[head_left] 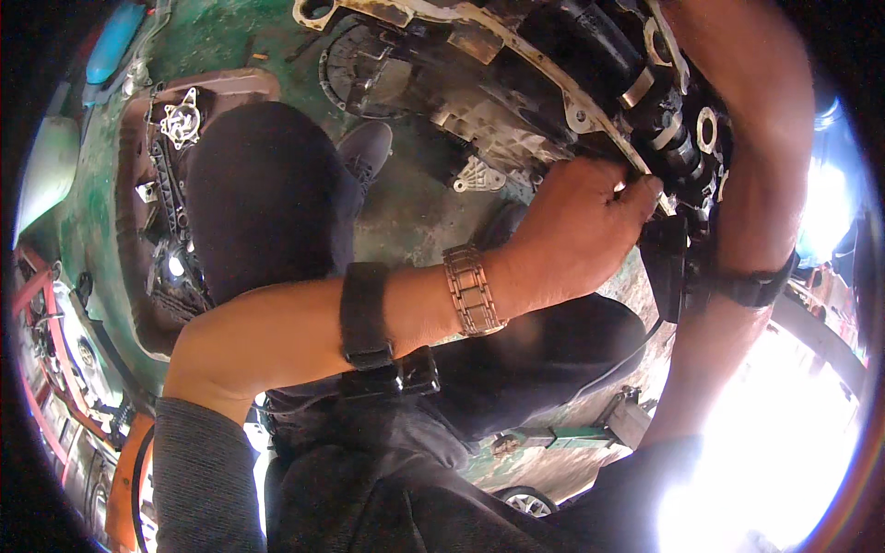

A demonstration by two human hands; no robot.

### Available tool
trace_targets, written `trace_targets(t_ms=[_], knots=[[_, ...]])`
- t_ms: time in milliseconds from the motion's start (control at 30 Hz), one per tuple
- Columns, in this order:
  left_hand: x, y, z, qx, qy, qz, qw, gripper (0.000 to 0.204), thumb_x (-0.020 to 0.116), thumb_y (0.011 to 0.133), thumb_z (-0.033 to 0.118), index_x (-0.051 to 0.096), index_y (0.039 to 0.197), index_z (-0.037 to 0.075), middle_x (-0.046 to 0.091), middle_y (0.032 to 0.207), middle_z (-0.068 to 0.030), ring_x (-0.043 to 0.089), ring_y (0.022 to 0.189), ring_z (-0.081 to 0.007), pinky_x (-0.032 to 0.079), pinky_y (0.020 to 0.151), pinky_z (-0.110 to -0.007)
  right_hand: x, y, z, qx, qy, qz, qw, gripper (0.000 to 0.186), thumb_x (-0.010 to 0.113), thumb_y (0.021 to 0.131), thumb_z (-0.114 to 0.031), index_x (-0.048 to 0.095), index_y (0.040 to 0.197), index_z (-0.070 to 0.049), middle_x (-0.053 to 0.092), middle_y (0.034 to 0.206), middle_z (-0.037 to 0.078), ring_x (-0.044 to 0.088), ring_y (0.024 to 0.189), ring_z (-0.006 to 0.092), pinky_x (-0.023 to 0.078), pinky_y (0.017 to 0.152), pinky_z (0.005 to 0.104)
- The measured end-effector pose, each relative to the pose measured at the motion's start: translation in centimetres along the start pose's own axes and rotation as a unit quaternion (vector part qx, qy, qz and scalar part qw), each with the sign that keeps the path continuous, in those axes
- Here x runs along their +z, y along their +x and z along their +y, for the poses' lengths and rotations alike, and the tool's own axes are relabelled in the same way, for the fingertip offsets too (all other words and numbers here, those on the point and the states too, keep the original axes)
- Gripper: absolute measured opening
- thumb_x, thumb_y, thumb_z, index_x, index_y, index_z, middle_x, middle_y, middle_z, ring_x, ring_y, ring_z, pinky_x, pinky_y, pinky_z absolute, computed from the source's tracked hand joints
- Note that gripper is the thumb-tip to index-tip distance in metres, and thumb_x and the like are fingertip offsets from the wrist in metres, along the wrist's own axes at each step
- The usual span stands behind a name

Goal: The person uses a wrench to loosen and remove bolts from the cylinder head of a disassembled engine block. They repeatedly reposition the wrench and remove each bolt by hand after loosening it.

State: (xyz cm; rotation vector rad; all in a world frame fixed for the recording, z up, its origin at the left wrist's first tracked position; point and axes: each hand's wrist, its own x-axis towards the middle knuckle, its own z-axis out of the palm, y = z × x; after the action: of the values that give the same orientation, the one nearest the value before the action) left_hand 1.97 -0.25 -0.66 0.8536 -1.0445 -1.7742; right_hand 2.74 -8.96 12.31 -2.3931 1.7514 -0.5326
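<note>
My left hand (595,217), below a watch and strapped wrist, reaches across my body with thumb and fingers closed at the pale edge of a flange (616,143) on a dark, greasy engine assembly (535,64). I cannot make out what the fingers grip. Beside them are dark cylindrical parts with metal bands (666,134) and a pale ring-like fitting (706,129). My right forearm (756,212), with a black strap, rises along the right side past these parts; its hand is beyond the top of the view. A small metal bracket (475,175) lies below the assembly.
A brown tray (253,85) of metal parts sits on the green floor at left, beside my dark-clad knee and shoe (364,152). A round cover (350,69) lies farther back. A blue container (111,46), red metal frames (41,304) and a green metal tool (572,438) are around me.
</note>
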Motion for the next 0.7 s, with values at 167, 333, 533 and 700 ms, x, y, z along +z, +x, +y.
trace_targets(t_ms=[167,333,533,700], knots=[[-0.2,0.2,0.3,-0.019,-0.005,0.004,1.000,0.039,0.058,0.090,0.026,0.060,0.070,-0.007,0.057,0.066,-0.0285,0.056,0.065,-0.0456,0.043,0.062,-0.048,-0.1,0.7,2.8,-0.176,0.042,0.000,0.983,0.016,0.063,0.087,-0.011,0.068,0.095,0.002,0.068,0.076,0.016,0.066,0.065,0.0196,0.052,0.060,0.0331],[-0.3,0.0,0.3,-0.017,-0.009,-0.005,1.000,0.039,0.056,0.091,0.025,0.059,0.069,-0.007,0.056,0.065,-0.0283,0.056,0.065,-0.0455,0.043,0.062,-0.049,-0.8,1.3,4.8,-0.173,-0.008,0.011,0.985,0.019,0.063,0.086,-0.010,0.068,0.099,0.003,0.069,0.079,0.016,0.066,0.068,0.0203,0.052,0.064,0.0343],[-0.5,0.1,0.3,-0.004,-0.005,-0.017,1.000,0.044,0.053,0.097,0.030,0.054,0.065,0.001,0.049,0.056,-0.0004,0.042,0.055,-0.0088,0.036,0.051,-0.031,-0.7,1.4,4.6,-0.066,0.099,-0.004,0.993,0.022,0.063,0.086,-0.010,0.067,0.101,0.006,0.070,0.085,0.017,0.067,0.073,0.0214,0.054,0.068,0.0318],[-0.6,0.1,0.6,-0.014,0.024,-0.004,1.000,0.039,0.056,0.091,0.024,0.059,0.069,-0.007,0.057,0.065,-0.0279,0.057,0.066,-0.0445,0.043,0.062,-0.048,-0.7,1.2,5.2,-0.075,0.029,0.034,0.996,0.025,0.064,0.087,-0.011,0.064,0.104,0.008,0.068,0.089,0.019,0.067,0.073,0.0212,0.055,0.066,0.0290]])
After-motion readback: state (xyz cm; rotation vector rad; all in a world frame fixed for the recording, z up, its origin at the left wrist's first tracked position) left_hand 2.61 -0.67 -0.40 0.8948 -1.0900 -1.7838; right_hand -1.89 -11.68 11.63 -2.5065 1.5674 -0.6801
